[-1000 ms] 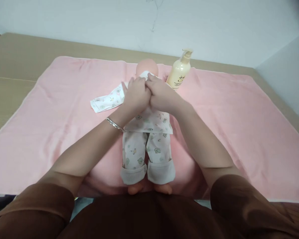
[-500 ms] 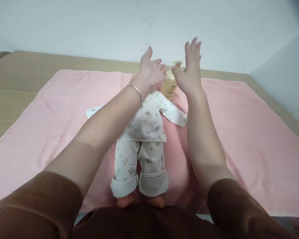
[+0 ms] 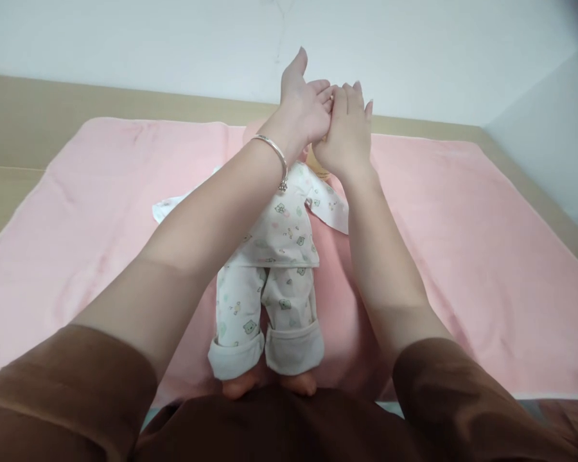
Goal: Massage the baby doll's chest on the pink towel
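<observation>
My left hand (image 3: pixel 304 106) is raised with its palm turned up, thumb sticking out and fingers a little bent. Against its fingertips my right hand (image 3: pixel 347 128) appears to lie, back toward me, fingers stretched. Behind the right hand a yellow pump bottle (image 3: pixel 315 164) shows only its lower part; its pump is hidden, and I cannot tell whether a hand touches it. Below my hands a baby doll (image 3: pixel 289 224) lies on its back in white printed pajamas with rolled cuffs. My left wrist and forearm, with a silver bracelet (image 3: pixel 275 151), hide most of its head.
A pink blanket (image 3: pixel 443 256) is spread under the doll on a wooden table (image 3: pixel 19 115). A pale wall (image 3: pixel 149 45) rises along the table's far edge. Brown cloth covers my upper arms and lap, close to the doll's feet.
My right hand has moved left, from apart to against my left fingers, and now covers most of the bottle. My left hand sits slightly higher in view, and the camera has shifted slightly.
</observation>
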`<control>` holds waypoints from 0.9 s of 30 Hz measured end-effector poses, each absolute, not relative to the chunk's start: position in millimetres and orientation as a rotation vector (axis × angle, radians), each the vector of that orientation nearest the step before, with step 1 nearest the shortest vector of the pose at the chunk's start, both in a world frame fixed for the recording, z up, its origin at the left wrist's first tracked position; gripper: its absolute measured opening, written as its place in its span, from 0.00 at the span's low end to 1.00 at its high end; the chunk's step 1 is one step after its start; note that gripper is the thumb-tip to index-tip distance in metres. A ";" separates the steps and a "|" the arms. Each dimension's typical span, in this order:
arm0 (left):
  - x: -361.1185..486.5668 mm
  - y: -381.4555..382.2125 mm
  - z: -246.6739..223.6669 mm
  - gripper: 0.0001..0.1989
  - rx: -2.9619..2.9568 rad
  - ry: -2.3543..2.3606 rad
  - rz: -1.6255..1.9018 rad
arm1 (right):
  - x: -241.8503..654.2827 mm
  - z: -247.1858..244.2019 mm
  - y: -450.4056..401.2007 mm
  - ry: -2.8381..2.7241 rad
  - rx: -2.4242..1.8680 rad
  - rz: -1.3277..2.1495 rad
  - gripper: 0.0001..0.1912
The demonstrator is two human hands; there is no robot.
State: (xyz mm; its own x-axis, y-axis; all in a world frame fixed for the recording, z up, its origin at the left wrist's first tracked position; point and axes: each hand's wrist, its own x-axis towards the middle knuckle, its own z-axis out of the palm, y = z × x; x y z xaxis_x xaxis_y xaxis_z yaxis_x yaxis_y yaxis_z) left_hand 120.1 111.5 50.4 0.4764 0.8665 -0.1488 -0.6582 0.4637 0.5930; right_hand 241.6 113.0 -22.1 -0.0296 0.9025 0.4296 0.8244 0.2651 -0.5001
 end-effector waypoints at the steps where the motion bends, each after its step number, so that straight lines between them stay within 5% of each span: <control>1: 118.4 110.7 50.7 0.48 0.489 0.461 0.977 | 239.3 -22.2 110.6 -1.859 -1.591 0.139 0.46; 14: 28.3 -10.8 55.0 0.38 0.495 0.534 0.953 | 211.0 -10.9 74.5 -1.843 -1.828 0.036 0.47; 27: -11.6 -40.3 82.3 0.35 0.528 0.706 0.991 | 189.7 20.6 38.3 -1.844 -2.025 0.047 0.48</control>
